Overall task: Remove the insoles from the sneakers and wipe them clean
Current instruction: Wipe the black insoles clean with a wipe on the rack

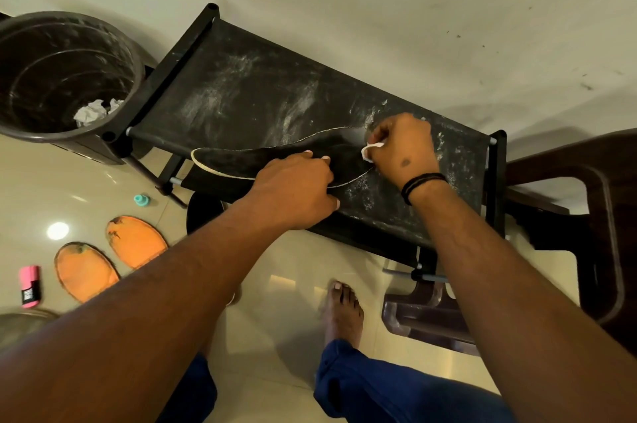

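A black insole (275,155) with a pale edge lies flat on the dusty top shelf of a black shoe rack (241,91). The left hand (296,191) presses on its middle with fingers extended, while the right hand (401,146) pinches a small white tissue (370,149) against its end. Two orange insoles (110,257) lie on the floor beside a bin (51,77) holding crumpled paper.

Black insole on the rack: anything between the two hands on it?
Head view: between the left hand and the right hand lies only bare black insole surface; the right hand pinches a white wipe.
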A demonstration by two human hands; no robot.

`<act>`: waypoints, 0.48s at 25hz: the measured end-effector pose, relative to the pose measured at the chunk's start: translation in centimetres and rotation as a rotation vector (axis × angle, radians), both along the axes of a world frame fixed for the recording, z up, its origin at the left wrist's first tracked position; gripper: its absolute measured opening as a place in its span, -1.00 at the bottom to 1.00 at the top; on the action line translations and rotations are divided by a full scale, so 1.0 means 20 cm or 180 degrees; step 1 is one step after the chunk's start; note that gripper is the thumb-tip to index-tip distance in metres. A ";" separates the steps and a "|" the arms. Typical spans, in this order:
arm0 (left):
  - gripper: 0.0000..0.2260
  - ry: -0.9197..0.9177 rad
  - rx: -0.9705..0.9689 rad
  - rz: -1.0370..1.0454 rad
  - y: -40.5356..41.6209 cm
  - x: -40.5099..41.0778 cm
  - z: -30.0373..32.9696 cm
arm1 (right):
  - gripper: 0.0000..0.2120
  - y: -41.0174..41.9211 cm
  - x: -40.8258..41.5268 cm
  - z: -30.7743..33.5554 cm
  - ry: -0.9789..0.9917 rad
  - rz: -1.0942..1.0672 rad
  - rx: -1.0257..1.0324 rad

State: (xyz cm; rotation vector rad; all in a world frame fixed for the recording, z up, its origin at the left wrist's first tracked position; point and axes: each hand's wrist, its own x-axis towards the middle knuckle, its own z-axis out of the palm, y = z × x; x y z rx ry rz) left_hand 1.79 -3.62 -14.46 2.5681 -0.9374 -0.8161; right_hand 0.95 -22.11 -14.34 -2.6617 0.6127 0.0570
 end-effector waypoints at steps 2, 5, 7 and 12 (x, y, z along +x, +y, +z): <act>-0.44 -0.0058 -0.0056 -0.0067 0.00 -0.01 0.01 | -0.91 -0.08 -0.02 0.02 -0.0193 -0.0253 0.0110; -0.43 -0.0355 0.0003 -0.0157 0.00 -0.06 0.00 | -0.88 -0.16 -0.05 0.06 -0.0700 -0.0610 0.0270; -0.47 -0.0457 0.0055 -0.0189 -0.01 -0.09 -0.01 | -0.89 -0.16 -0.06 0.05 -0.0728 -0.0577 0.0306; -0.49 -0.0388 0.0159 -0.0170 -0.04 -0.10 -0.03 | -0.94 -0.06 -0.04 -0.06 -0.0497 -0.0052 -0.0052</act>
